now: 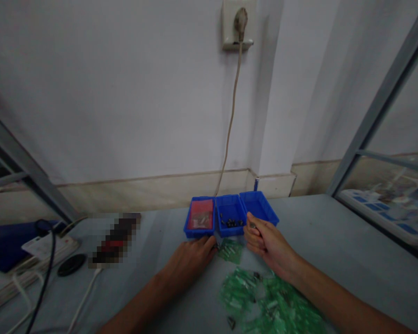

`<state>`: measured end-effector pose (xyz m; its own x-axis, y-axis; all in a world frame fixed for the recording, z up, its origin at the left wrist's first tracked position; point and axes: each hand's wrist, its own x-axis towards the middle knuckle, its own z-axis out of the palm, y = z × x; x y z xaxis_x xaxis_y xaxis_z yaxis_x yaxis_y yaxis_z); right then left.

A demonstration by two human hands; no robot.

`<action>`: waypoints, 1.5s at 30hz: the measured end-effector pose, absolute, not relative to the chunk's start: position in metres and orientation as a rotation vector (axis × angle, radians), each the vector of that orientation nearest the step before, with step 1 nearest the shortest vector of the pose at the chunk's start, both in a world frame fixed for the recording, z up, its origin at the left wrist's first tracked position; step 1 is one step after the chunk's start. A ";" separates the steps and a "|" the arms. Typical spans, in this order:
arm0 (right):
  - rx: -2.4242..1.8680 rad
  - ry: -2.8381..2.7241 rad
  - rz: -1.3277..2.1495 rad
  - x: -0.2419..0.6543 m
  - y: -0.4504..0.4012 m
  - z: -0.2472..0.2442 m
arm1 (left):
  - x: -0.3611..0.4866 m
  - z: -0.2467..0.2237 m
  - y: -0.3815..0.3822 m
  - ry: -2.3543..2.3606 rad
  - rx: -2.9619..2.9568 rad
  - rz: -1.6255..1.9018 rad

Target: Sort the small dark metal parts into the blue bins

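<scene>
Pinching a small metal piece (252,225) in curled fingers of the right hand (266,241), right of lower centre, near blue trays (230,206). Resting the left hand (194,253) at lower centre, just beside a small green bag (231,250); cannot tell whether grasping or released.

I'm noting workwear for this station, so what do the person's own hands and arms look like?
The left hand and right hand are bare, without gloves. No sleeve, watch or bracelet shows on the left forearm or right forearm within the picture. I see no cables or markings on either; a ring would be too small to rule out.
</scene>
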<state>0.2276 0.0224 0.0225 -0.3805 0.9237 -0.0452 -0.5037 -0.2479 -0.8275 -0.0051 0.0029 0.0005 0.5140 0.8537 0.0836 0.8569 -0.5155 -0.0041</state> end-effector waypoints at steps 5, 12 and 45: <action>-0.745 -0.935 1.763 0.228 0.023 0.024 | -0.006 -0.002 0.003 -1.536 -2.691 -0.104; -0.882 -1.032 1.559 0.228 0.023 0.022 | -0.006 0.000 0.003 -1.554 -2.700 -0.108; -0.917 -1.202 1.425 0.228 0.023 0.020 | -0.004 0.004 0.002 -1.561 -2.726 -0.095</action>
<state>0.2276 0.0229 0.0205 -0.1961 0.9790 0.0558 -0.2201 0.0115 -0.9754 -0.0041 0.0023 0.0045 0.5044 0.8619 0.0519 0.8618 -0.5063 0.0310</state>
